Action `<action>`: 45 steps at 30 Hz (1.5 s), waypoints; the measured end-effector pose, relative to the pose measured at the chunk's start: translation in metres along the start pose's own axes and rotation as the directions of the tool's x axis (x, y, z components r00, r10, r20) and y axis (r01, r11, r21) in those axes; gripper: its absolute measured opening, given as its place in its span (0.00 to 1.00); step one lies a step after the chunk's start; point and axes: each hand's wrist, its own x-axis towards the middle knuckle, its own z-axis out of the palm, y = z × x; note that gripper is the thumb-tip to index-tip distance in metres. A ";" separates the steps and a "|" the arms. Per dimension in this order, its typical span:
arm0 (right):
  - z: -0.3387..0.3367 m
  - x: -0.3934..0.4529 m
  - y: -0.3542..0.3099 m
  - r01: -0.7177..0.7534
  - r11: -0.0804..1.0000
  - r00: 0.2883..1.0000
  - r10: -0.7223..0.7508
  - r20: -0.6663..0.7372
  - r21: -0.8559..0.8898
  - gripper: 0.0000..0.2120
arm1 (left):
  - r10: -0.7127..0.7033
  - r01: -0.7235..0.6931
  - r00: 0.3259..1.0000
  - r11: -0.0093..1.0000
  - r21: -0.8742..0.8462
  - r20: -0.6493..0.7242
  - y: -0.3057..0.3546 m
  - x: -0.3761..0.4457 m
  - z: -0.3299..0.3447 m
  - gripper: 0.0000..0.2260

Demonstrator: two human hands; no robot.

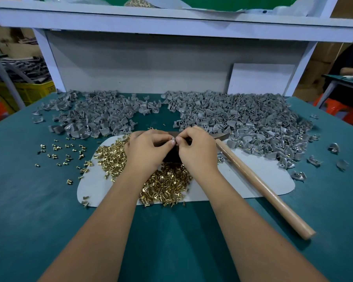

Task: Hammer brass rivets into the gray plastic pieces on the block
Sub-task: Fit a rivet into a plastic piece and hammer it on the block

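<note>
My left hand (146, 150) and my right hand (197, 148) meet fingertip to fingertip over a dark block (171, 155) that they mostly hide. Between the fingertips they pinch a small gray plastic piece (173, 139); whether a rivet is in it I cannot tell. A heap of brass rivets (167, 180) lies on a pale mat (253, 180) under my wrists. A hammer with a wooden handle (259, 186) lies on the mat to the right, untouched, its head partly behind my right hand.
Two big piles of gray plastic pieces spread across the back of the green table (29, 200), one at the left (94, 117), one at the right (243, 123). Loose rivets (63, 151) scatter left of the mat. A white shelf frame (171, 23) rises behind.
</note>
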 end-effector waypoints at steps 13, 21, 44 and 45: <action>-0.011 0.013 -0.005 -0.024 0.988 0.991 0.044 0.130 -0.150 0.07 | 0.012 -0.011 0.999 0.999 -0.030 0.043 -0.002 0.007 0.001 0.05; -0.004 0.008 -0.006 -0.106 0.992 0.992 0.110 0.060 -0.064 0.08 | 0.031 -0.030 0.999 0.999 -0.037 0.012 -0.002 0.004 0.001 0.04; -0.005 0.013 -0.008 -0.092 0.986 0.990 0.106 0.093 -0.138 0.07 | 0.027 -0.024 0.999 0.985 0.169 -0.018 0.002 0.002 0.005 0.06; -0.005 0.013 -0.008 -0.090 0.987 0.990 0.103 0.093 -0.137 0.07 | 0.029 -0.026 1.000 0.986 0.163 -0.012 0.002 0.002 0.005 0.06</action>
